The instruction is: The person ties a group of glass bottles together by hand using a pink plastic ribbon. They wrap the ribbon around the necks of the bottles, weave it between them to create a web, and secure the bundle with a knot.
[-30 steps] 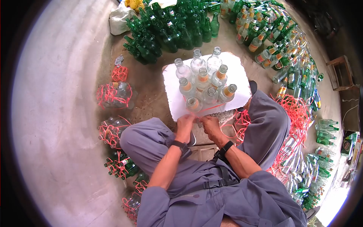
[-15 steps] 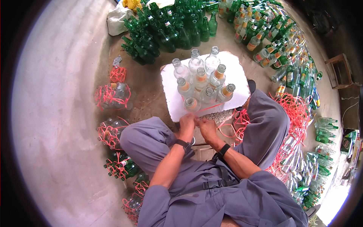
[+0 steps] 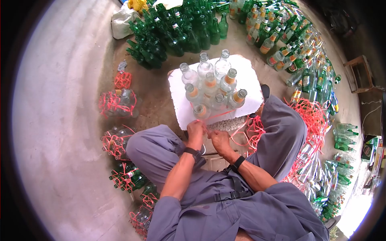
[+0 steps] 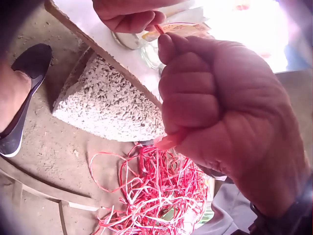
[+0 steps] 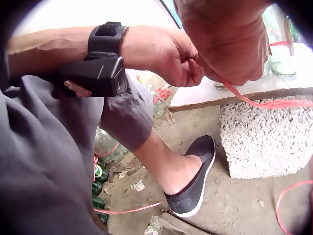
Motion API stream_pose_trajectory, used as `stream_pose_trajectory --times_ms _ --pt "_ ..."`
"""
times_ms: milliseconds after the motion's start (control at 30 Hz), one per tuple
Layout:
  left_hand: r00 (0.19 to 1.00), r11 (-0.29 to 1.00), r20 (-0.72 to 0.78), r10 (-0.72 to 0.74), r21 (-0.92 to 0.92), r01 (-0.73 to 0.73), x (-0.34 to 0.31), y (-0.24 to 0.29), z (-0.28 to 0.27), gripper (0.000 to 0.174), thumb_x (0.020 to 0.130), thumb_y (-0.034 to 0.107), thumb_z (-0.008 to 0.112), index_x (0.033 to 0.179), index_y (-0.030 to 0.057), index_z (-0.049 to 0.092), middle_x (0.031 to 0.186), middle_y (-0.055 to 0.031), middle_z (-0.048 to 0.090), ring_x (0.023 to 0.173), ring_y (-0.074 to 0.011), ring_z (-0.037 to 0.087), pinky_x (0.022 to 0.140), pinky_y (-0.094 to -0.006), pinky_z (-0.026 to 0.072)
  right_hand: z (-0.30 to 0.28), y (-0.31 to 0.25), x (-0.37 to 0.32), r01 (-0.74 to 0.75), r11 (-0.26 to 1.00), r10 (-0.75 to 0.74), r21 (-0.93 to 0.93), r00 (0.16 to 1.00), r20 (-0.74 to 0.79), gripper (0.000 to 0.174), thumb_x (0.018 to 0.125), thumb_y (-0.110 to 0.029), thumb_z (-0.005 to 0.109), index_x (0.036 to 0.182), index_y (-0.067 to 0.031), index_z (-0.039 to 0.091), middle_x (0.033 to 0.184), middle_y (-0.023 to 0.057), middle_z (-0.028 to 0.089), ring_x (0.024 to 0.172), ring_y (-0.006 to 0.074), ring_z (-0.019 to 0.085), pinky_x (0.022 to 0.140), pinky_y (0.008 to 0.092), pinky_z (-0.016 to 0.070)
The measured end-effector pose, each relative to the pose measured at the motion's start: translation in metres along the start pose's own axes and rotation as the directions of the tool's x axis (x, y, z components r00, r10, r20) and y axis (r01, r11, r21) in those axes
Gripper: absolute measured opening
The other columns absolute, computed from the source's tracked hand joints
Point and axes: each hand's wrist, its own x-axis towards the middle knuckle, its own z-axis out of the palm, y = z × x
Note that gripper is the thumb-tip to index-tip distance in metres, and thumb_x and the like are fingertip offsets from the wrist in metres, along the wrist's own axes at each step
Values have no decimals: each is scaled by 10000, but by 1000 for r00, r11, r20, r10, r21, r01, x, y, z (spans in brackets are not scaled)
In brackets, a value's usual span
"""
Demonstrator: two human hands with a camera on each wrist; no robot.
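Several clear glass bottles (image 3: 210,85), some with orange neck labels, stand grouped upright on a white board (image 3: 250,74). A red plastic strap (image 3: 225,114) runs round the near side of the group to the hands. My left hand (image 3: 196,131), at the board's front edge, pinches the strap, its curled fingers (image 4: 129,22) at the top of the left wrist view. Just to the right and lower, my right hand (image 3: 220,142) is curled into a fist round the strap, which comes out past the thumb and at the little-finger side. The right wrist view shows the strap (image 5: 264,103) trailing from it.
A rough white block (image 5: 259,142) supports the board. Tangled red strap (image 3: 307,124) lies at the right. Tied bottle bundles (image 3: 118,103) line the left. Standing green bottles (image 3: 191,38) are behind, with more bottles (image 3: 313,76) on the right. A shoe (image 5: 195,188) is below the board.
My right hand has drawn slightly down toward the body, away from the left hand. The left hand stays at the board's edge. The whole head view has shifted a little.
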Motion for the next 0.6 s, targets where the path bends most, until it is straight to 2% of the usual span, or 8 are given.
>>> stream_pose_trajectory --times_ms 67,300,367,400,467,500,567,600 --pt "1000 1000 4 11 -1 -11 -1 0 -1 196 940 145 567 862 -10 657 666 -65 620 509 -126 539 460 -263 389 0 0 0 6 999 -5 54 1000 -20 296 854 -241 623 748 24 706 549 11 524 547 91 454 523 318 373" --pt "1000 1000 15 -17 -17 17 -13 18 3 255 949 188 561 816 -9 653 642 -55 594 501 -125 499 444 -275 352 -9 2 3 58 998 -58 -28 998 32 315 880 -257 619 778 28 707 563 30 533 562 94 466 538 312 386" --pt "1000 1000 25 -13 -20 13 -23 30 2 310 948 215 554 762 -14 649 611 -57 576 483 -134 482 435 -280 342 -16 -7 -1 94 990 -85 -102 993 85 369 914 -305 587 796 22 709 617 201 606 605 255 628 607 407 466" --pt "999 999 18 -36 10 36 -26 35 1 294 944 225 569 787 -9 653 629 -53 587 491 -129 486 436 -276 349 -19 -9 -1 99 989 -90 -106 992 87 369 914 -305 587 796 22 709 617 201 606 605 255 628 607 407 466" --pt "998 998 13 -58 38 57 -28 36 -2 281 940 235 584 812 -5 657 648 -49 598 498 -124 490 438 -272 356 -28 -14 0 188 959 -166 -211 979 116 336 923 -281 591 811 20 692 651 241 602 618 352 629 604 448 466" --pt "999 999 -8 -38 28 38 -29 34 -5 278 933 245 598 830 -5 660 652 -46 602 510 -119 499 442 -273 362 -33 -20 -2 190 958 -168 -214 979 115 336 923 -281 591 811 20 692 651 241 602 618 352 629 604 448 466" --pt "1000 1000 -27 -16 16 17 -30 31 -10 277 927 256 611 849 -6 663 656 -43 607 521 -114 508 446 -274 367 -43 -33 -5 387 871 -358 -302 922 147 308 932 -234 619 799 41 657 591 179 562 520 227 539 534 401 428" --pt "999 997 -2 44 56 -43 -35 35 -11 266 925 247 614 861 -7 664 670 -44 614 535 -113 519 462 -272 379 -47 -40 -9 388 870 -359 -304 921 147 308 932 -234 619 799 41 657 591 179 562 520 227 539 534 401 428"
